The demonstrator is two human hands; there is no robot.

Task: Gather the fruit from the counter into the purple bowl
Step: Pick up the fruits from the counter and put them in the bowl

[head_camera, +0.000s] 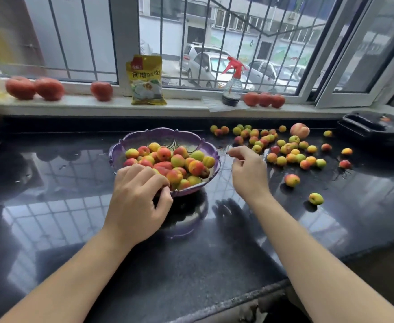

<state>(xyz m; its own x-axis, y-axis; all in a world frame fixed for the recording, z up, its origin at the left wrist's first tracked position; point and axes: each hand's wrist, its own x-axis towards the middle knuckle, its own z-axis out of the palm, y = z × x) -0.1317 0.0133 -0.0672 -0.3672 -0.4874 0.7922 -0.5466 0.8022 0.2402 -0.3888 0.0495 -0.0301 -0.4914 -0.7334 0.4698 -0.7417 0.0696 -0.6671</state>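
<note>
From the head camera I see a dark, glossy counter [191,252] with the purple bowl [121,148] standing left of centre, its scalloped rim towards the window. The bowl holds a heap of small red, yellow and green fruit [175,163]. My left hand [136,203] grips the near rim of the bowl, fingers curled over the edge and touching the nearest fruit, thumb against the outside of the rim. My right hand [249,171] hovers just beside the bowl's right edge, above the counter, fingers loosely curled with thumb and forefinger close together; I cannot tell whether they pinch anything. To the right of that hand lies the loose fruit [291,152], spread across the counter in a wide scatter, thickest towards the back. A larger peach [299,130] sits at the rear of the scatter. Two strays lie nearer to me, apart from the rest: one fruit [292,180] right of my right wrist and another [316,198] further right and closer. On the windowsill behind stand a yellow packet [147,80], upright, and a spray bottle [232,89] with a red trigger. Tomatoes rest on the sill in two groups, one at the left [35,88] and one just right of the spray bottle [264,99]. A black tray [375,129] sits at the far right of the counter.
</note>
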